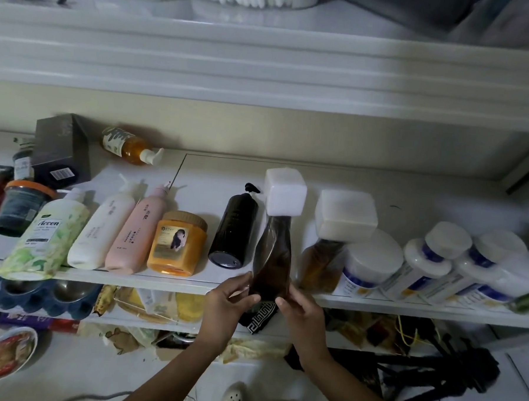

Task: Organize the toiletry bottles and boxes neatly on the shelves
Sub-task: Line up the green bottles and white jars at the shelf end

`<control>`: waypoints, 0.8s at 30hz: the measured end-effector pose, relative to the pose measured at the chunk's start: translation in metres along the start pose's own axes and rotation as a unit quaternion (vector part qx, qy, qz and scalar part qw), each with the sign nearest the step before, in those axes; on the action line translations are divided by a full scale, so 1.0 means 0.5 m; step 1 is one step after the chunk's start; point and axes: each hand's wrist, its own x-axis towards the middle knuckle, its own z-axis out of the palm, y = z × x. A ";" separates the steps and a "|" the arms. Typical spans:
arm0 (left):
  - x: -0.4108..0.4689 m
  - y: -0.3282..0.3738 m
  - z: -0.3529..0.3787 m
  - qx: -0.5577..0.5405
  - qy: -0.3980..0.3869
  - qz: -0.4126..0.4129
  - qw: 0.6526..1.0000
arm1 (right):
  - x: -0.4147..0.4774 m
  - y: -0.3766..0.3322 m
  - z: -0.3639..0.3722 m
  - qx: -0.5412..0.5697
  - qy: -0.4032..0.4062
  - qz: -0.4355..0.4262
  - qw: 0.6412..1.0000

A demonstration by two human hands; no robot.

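The brown bottle (pixel 273 256) is gripped at its base by the left hand (pixel 230 295) and right hand (pixel 299 308) at the shelf (pixel 203 181) front, between black bottle (pixel 235 229) and amber bottle (pixel 321 264), with most of the row judged sorted and the box (pixel 62 150) and pump bottle (pixel 128 147) left.

The brown bottle (pixel 272 256) is showing glossy, translucent plastic under a matt white cap (pixel 285 191). The black bottle (pixel 235 229) is gleaming smooth. The shelf (pixel 215 170) is showing a smooth white gloss, the dark box (pixel 62 150) looking like matt cardboard.
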 end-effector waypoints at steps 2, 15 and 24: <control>0.009 -0.002 0.006 0.033 0.007 -0.001 0.999 | 0.006 0.003 0.001 -0.021 0.046 -0.008 0.999; 0.043 0.023 0.050 0.133 -0.003 0.067 0.989 | 0.025 0.006 -0.002 -0.036 0.186 0.042 0.981; 0.070 0.053 0.059 0.306 -0.064 0.085 0.946 | 0.020 0.021 -0.066 -0.015 0.242 -0.018 0.970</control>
